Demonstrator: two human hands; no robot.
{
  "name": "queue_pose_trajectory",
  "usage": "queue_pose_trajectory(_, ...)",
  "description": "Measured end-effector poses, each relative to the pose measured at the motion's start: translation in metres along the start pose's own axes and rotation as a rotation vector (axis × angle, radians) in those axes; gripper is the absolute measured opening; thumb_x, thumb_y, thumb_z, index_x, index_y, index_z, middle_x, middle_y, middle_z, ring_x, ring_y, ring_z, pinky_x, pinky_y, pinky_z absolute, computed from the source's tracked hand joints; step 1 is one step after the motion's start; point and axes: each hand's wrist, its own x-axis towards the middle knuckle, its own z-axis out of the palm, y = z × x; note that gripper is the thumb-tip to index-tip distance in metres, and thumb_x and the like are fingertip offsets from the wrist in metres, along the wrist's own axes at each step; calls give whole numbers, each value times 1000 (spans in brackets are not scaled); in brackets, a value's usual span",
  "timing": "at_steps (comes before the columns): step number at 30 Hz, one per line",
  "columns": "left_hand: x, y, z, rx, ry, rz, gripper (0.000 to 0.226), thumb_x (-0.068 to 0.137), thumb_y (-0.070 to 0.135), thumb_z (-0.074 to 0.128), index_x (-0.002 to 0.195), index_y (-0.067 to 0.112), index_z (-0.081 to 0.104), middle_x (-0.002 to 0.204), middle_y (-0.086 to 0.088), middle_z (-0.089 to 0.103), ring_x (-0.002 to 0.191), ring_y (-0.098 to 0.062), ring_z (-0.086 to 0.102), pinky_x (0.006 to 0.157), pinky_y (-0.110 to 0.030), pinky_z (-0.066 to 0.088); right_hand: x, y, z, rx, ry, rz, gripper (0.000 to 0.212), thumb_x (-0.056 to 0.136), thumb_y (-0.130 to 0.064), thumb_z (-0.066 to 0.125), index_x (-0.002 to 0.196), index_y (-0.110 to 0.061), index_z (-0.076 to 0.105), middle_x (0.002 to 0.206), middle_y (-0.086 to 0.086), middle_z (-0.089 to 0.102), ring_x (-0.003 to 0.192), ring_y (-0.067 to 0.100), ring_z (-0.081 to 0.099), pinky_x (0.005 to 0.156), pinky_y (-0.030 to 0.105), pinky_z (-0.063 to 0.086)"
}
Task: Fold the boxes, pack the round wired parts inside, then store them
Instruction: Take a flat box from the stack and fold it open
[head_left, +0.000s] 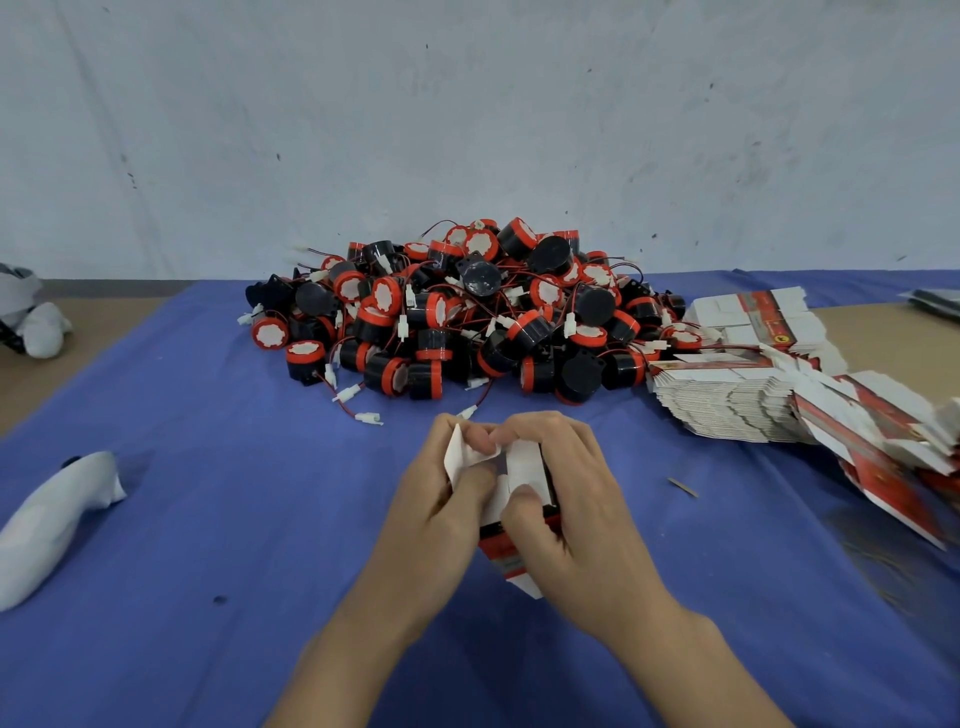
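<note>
Red-and-white small cardboard box (510, 562) sits between my two hands, just above the blue cloth (208, 545) that covers the table, near the middle of my view. My left hand (441, 501) wraps its left side with the fingers curled round a white flap (461, 453) at the top end. My right hand (569, 501) grips the right side, its thumb pressed down on the white top panels. The hands are close together, fingertips nearly meeting over the open end, so I cannot tell what is inside. Beyond them lies a big heap of round black parts with red-orange rims, thin red wires and white plugs (467, 317), a few plugs trailing out toward my fingers. To the right of the heap, touching it, a slumped stack of flat unfolded red-and-white boxes (748, 397) fans across the cloth. A white fabric bundle (57, 506) lies well off to the left, and a thin sliver of scrap (683, 487) lies to the right of my hands.
</note>
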Motion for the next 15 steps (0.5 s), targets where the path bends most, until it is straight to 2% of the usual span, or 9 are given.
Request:
queue_pose_trajectory(1,0,1,0,-5,-7,3,11,95,21,45,96,15,54,78,4,64,72,-14,60,62,-26,53,0,0,0,5,2,6,35,86,-22,42,117,-33,54,116,-25,54,120,14,49,95,16,40)
queue_pose_trajectory(3,-1,4,-1,-4,-32,1,17,96,30,44,98,17,54,84,-6,63,78,-29,59,67,-40,53,1,1,-1,6,2,23,34,86,-23,41,116,-31,56,114,-23,55,119,15,50,94,18,42)
queue_pose_trajectory(5,-1,6,-1,6,-50,-9,24,97,36,42,99,15,54,89,-14,59,84,-35,56,73,-51,50,1,1,-1,-1,5,29,34,86,-23,41,115,-28,58,113,-22,57,118,14,51,93,17,42)
queue_pose_trajectory(8,-1,7,0,-11,-57,-22,14,94,28,45,98,18,53,92,-16,59,86,-35,56,74,-45,52,2,2,-2,6,12,27,34,86,-23,40,113,-22,60,111,-19,58,117,15,52,93,19,43)
queue_pose_trajectory(11,-1,6,0,-45,-93,-49,12,90,22,47,101,20,51,94,-19,59,89,-39,56,76,-49,53,2,0,-3,7,36,24,33,84,-22,40,110,-21,61,110,-18,60,115,14,53,92,19,43)
queue_pose_trajectory(13,-1,5,-1,-52,-106,-43,13,90,19,47,102,16,50,91,-11,62,84,-33,58,73,-43,55,3,0,-3,-3,44,0,30,83,-20,41,108,-25,58,110,-21,59,114,12,53,92,16,41)
queue_pose_trajectory(15,0,3,-2,-32,-108,-27,8,92,17,47,98,11,48,84,3,63,78,-20,57,70,-36,54,3,-1,-3,-33,41,-45,27,83,-18,42,105,-29,53,107,-26,54,110,9,51,91,13,38)
